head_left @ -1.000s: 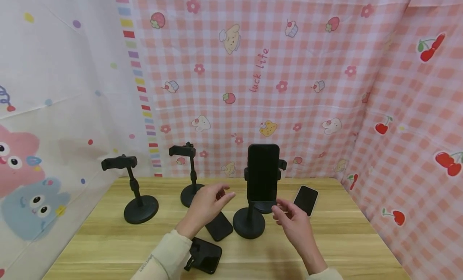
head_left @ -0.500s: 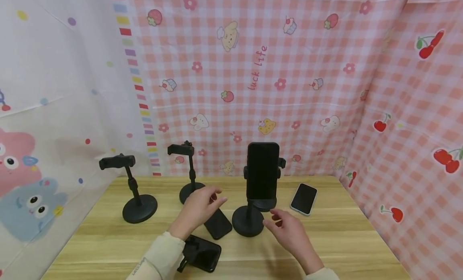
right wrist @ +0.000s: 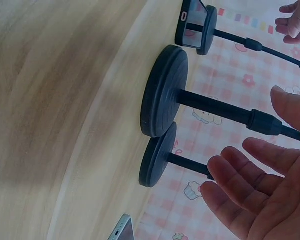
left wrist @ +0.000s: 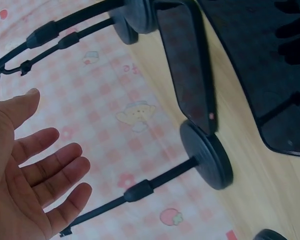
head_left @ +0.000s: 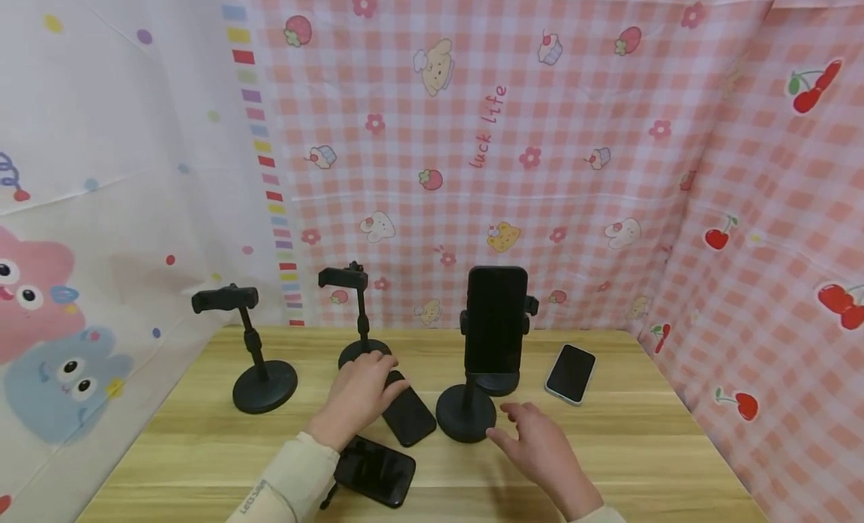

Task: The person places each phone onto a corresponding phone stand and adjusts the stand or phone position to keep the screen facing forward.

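Note:
My left hand (head_left: 361, 394) hovers over the upper end of a black phone (head_left: 409, 416) lying on the table; in the left wrist view its fingers (left wrist: 55, 175) are spread and loosely bent around nothing. A second black phone (head_left: 375, 472) lies nearer, partly behind my left wrist. My right hand (head_left: 540, 449) is just right of the round base (head_left: 466, 413) of a black phone stand. That stand's clamp carries an upright black phone (head_left: 496, 319). In the right wrist view the right fingers (right wrist: 235, 185) are relaxed and grip nothing.
Behind the loaded stand is another stand, its base (head_left: 498, 383) partly hidden. Two more black stands, one at far left (head_left: 265, 388) and one at back left (head_left: 362, 313), have bare clamps. A pale-edged phone (head_left: 571, 374) lies at right on the wooden table (head_left: 648, 440).
Both hands have drawn back from around the upright phone: the left moved left and nearer, the right came down toward the front. The stands and phones stay in place.

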`<state>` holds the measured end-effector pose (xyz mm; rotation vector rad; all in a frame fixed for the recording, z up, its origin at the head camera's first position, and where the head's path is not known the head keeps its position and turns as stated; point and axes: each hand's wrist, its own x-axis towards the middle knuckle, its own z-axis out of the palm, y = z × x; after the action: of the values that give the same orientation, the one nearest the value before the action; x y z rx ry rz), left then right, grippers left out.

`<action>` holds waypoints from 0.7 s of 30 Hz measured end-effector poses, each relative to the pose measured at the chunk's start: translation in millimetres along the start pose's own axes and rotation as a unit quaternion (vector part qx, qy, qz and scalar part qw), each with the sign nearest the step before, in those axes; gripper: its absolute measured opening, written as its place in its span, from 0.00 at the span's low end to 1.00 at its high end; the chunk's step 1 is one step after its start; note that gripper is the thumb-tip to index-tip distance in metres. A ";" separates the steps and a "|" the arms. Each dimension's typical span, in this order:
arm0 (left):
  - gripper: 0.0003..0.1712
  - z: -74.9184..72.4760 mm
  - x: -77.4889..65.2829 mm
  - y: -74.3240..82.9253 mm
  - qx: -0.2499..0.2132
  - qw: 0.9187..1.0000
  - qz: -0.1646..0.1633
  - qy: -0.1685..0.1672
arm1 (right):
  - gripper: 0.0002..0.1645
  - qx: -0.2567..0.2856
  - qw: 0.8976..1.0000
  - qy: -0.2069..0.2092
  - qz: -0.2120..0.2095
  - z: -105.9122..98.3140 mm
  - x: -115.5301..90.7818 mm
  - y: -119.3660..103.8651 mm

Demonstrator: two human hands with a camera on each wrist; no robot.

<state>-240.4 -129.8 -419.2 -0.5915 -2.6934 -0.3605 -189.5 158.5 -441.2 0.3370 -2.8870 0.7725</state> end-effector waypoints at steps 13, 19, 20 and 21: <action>0.21 3.7 -8.4 -23.7 0.043 0.999 -0.021 -0.021 | 0.28 -0.028 0.998 -0.059 -0.009 9.0 -5.3 -3.5; 0.22 5.6 -10.2 -32.3 0.040 0.998 -0.033 -0.033 | 0.26 -0.036 0.996 -0.069 -0.037 16.0 -7.3 -6.6; 0.22 6.2 -10.5 -33.9 0.038 0.998 -0.034 -0.035 | 0.26 -0.033 0.996 -0.075 -0.036 17.2 -7.4 -7.1; 0.23 7.5 -10.8 -35.7 0.040 0.998 -0.036 -0.037 | 0.26 -0.031 0.996 -0.081 -0.034 18.6 -7.7 -7.5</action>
<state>-249.3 -162.7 -436.2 -0.4956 -2.7912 -0.2539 -181.5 144.1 -455.1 0.5100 -3.0236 0.6723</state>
